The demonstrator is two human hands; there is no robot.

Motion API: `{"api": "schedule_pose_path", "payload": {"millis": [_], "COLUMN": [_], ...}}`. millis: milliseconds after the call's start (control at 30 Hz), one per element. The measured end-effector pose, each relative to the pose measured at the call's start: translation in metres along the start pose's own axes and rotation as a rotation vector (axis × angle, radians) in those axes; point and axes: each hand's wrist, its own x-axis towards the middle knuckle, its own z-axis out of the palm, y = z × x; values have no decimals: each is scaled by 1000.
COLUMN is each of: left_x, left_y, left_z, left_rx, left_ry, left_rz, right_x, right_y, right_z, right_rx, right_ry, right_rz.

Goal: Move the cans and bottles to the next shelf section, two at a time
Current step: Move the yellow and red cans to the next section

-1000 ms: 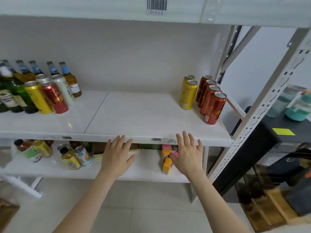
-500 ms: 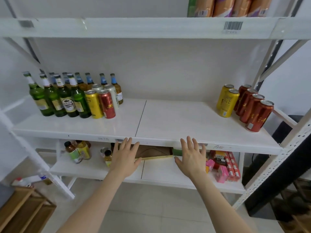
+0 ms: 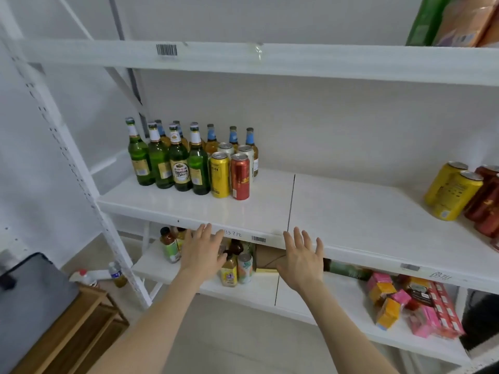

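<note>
On the left section of the white middle shelf [image 3: 264, 211] stand several green bottles [image 3: 179, 163], several amber bottles with blue necks [image 3: 232, 137], a yellow can [image 3: 220, 175], a red can [image 3: 240, 176] and white cans [image 3: 245, 151] behind them. On the right section stand yellow cans [image 3: 453, 194] and red cans [image 3: 486, 201], partly cut off by the frame edge. My left hand [image 3: 202, 252] and my right hand [image 3: 302, 259] hover open, fingers spread, just below the shelf's front edge, holding nothing.
The lower shelf [image 3: 310, 298] carries small bottles and cans [image 3: 237, 268], a cardboard box [image 3: 270, 259] and pink and orange packs [image 3: 407, 306]. White slotted uprights [image 3: 67, 147] frame the left side. A wooden rack [image 3: 75, 333] and a grey case [image 3: 32, 292] stand at bottom left.
The view has swung left: the bottle group has come toward the centre and the right cans have slid to the frame edge. Both hands stay open and level below the shelf edge.
</note>
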Motion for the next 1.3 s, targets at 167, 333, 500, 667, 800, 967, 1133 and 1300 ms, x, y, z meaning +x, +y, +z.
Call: {"api": "schedule_pose_path", "payload": {"millis": [167, 333, 500, 667, 800, 967, 1133, 1300], "left_x": [49, 95, 137, 179, 207, 234, 260, 276], "left_y": [-35, -68, -106, -121, -115, -105, -101, -91], "left_z": [-4, -3, 8, 25, 40, 66, 84, 88], "left_rx": [0, -2, -35, -129, -297, -649, -1041, -1286], "left_ry": [0, -7, 1, 28, -12, -70, -109, -146], "left_rz": [-11, -19, -9, 73, 103, 69, -32, -105], "right_x": [51, 110, 157, 198, 223, 255, 286, 310], "right_y": [-31, -62, -95, -111, -110, -103, -97, -90], "right_z": [-1, -2, 1, 4, 6, 11, 18, 21], "right_rx": [-1, -6, -15, 2, 71, 382, 911, 1188], "right_ry": [33, 65, 63, 96, 130, 156, 136, 72], "right_rz": [0, 25, 40, 140, 198, 244, 238, 221]}}
